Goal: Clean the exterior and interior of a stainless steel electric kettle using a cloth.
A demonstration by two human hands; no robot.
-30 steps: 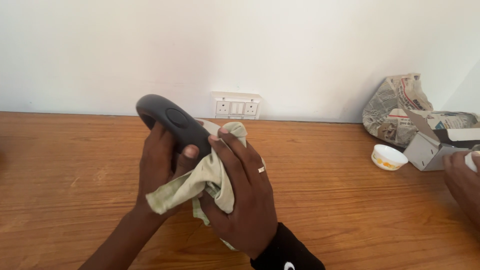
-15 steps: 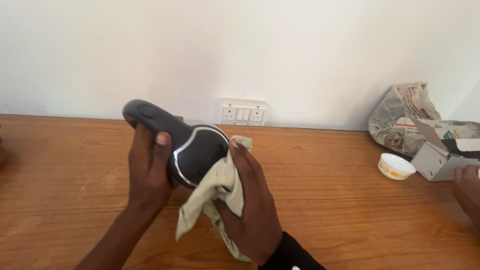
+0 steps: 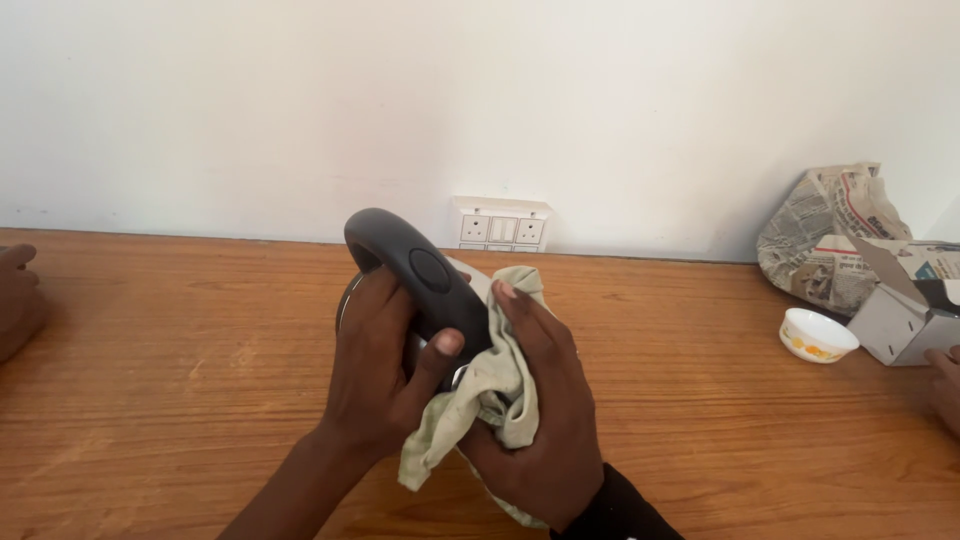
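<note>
1. right hand (image 3: 540, 420) nearest the camera, dark sleeve at the wrist, palm up-left, fingers wrapped round a pale green cloth (image 3: 480, 400) and pressing it against the dark object.
2. left hand (image 3: 385, 375) just beside it, forearm coming up from the bottom edge, fingers clenched round the handle, thumb laid across its lower end.
3. dark grey handled appliance (image 3: 415, 275) held above the wooden worktop (image 3: 180, 370), roughly mid-width, clear of the surface. handle is a thick curved bar, matte, with an oval button on top; a metallic rim shows at its left side. body mostly hidden by hands and cloth.
4. cloth is crumpled, bunched between the right palm and the appliance, a loose tail hanging down between the wrists.
5. toward the right edge: small white bowl (image 3: 818, 335), open grey cardboard box (image 3: 915, 310), crumpled newspaper bundle (image 3: 830, 235) near the back right corner.
6. other people's hands at the far left edge (image 3: 15, 295) and far right edge (image 3: 945, 385).
7. white socket plate (image 3: 502, 225) on the wall behind the back edge.
</note>
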